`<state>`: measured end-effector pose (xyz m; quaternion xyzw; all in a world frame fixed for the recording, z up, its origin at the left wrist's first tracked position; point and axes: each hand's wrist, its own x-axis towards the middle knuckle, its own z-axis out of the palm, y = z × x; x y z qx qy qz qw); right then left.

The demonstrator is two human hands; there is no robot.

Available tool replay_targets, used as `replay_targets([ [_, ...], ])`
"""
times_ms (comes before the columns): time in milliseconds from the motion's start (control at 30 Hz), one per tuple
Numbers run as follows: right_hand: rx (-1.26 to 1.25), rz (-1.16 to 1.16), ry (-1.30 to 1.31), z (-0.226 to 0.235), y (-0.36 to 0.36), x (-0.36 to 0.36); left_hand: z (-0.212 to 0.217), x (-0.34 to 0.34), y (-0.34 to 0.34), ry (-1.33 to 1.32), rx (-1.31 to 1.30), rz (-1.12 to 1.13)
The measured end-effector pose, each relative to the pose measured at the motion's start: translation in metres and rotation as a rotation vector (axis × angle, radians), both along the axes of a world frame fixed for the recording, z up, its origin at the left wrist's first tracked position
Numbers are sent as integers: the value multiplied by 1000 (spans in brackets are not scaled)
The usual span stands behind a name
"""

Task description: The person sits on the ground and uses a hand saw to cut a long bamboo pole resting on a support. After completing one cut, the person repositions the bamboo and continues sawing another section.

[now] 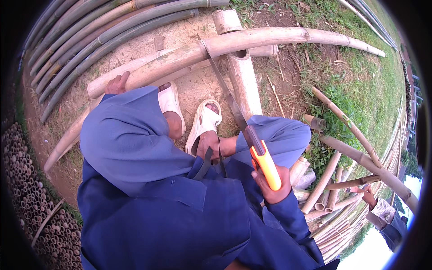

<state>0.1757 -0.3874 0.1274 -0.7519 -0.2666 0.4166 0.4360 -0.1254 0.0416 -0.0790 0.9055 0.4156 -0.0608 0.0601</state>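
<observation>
A: Where does the saw point(230, 99) sit?

B: It slants through the middle of the frame, its orange handle point(268, 167) right of centre and its blade running to the upper centre, where it crosses the long bamboo pole point(265, 39).

A: And the right grip point(272, 185)?

B: Closed around that handle, the thumb along its left side, the dark blue sleeve coming in from the lower right.

A: How does the pole lie?

B: It arches across the top of the frame, from the left grip point(118, 84) at upper left to a tip on grass at upper right. A thick bamboo piece point(246, 87) passes beneath it, just right of the blade.

A: Is the left grip clasping the pole?

B: It is at the pole's near end, but the fingers are small and partly hidden, so one cannot tell whether they are wrapped tight or merely resting.

A: What else is about?

B: Pale sandals point(207, 118) on the person's feet near the centre, a row of greenish poles point(119, 33) at upper left, a mass of bamboo ends point(40, 202) at lower left, and a co-worker's hand point(369, 197) at lower right, beside more bamboo.
</observation>
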Motion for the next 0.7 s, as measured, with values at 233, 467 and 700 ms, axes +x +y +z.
replay_targets([
  [233,38,34,-111,-75,40,2,9,-4,-4,-86,-4,-57],
  [467,26,56,-82,-12,2,-5,-1,-2,-1,-48,10,-34],
  [700,82,35,-72,-65,68,4,8,0,-7,-175,67,-49],
])
